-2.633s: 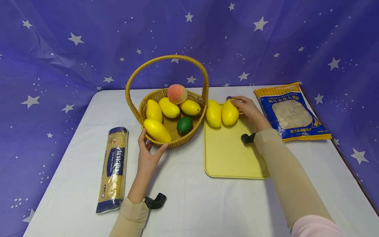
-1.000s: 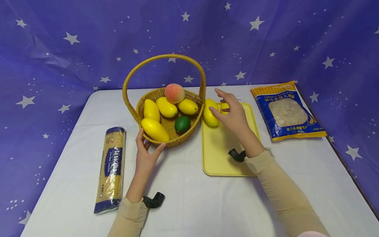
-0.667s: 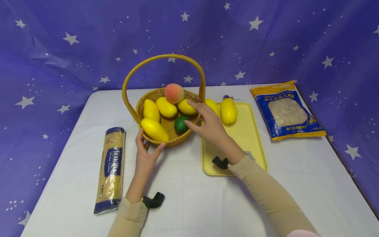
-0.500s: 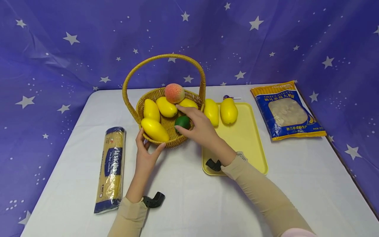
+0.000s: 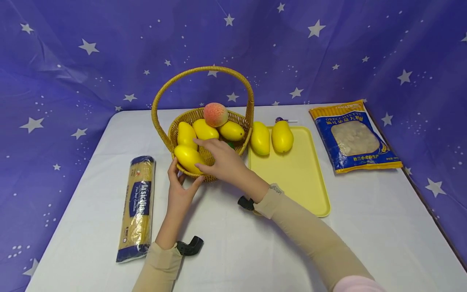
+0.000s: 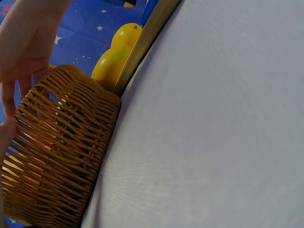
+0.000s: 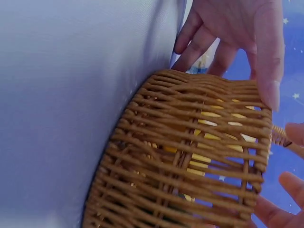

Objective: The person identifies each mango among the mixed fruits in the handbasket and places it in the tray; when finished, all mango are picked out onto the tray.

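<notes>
A wicker basket (image 5: 202, 69) with a tall arched handle holds several yellow mangoes, a peach (image 5: 216, 114) and a dark green fruit (image 5: 230, 144), mostly hidden by my right hand. My left hand (image 5: 179, 196) holds the basket's front-left side, thumb at the rim and fingers along the outer wall, as the right wrist view also shows. Inside the basket, my right hand (image 5: 228, 164) reaches over toward the front-left mango (image 5: 187, 157). Its fingers and thumb are spread apart, the thumb tip overlapping that mango in the head view.
Right of the basket lies a yellow tray (image 5: 292, 182), with one mango (image 5: 282, 136) on its far end and another mango (image 5: 260, 138) between tray and basket. A lollipop (image 5: 279, 119) lies behind. A spaghetti pack (image 5: 138, 209) is left; an orecchiette bag (image 5: 357, 140) is right.
My right hand has let go of the mango on the tray and moved left, across the green fruit, to the basket's front-left mango. My left hand keeps its place at the basket.
</notes>
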The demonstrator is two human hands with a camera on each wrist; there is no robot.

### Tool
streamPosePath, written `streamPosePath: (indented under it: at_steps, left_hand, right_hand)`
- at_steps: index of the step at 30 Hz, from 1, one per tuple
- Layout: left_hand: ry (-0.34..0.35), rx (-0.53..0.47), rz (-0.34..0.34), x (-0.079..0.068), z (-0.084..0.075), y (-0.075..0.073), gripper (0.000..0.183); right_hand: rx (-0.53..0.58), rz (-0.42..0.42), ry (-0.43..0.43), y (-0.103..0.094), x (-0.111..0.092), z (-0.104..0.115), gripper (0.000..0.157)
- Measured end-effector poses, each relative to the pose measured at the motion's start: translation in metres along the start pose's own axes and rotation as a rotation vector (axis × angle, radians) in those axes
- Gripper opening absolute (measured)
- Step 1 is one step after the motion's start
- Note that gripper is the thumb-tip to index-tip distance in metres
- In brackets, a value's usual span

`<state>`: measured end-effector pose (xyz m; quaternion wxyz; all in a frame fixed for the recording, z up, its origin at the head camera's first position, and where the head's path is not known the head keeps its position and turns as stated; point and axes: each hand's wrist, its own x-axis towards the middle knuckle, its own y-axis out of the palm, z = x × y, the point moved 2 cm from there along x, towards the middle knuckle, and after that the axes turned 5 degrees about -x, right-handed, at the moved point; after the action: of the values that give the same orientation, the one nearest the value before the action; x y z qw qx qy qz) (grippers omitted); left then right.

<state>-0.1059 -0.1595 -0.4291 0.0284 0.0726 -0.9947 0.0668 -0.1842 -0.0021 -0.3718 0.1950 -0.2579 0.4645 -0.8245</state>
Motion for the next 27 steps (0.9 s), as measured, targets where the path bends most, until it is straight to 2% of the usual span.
streamPosePath:
  at_steps: [3, 11, 27]
  left_hand:
    - [0.006, -0.002, 0.001, -0.001, -0.005, 0.0, 0.093]
    - [0.039, 0.033, -0.034, 0.005, 0.02, -0.001, 0.091]
    - [0.053, 0.035, -0.031, 0.005, 0.022, -0.002, 0.09]
  right_hand:
    - [-0.011, 0.043, 0.017, 0.005, 0.005, 0.003, 0.067]
    - [-0.025, 0.085, 0.015, 0.016, 0.015, 0.007, 0.066]
    - [-0.048, 0.13, 0.03, 0.028, 0.027, 0.017, 0.064]
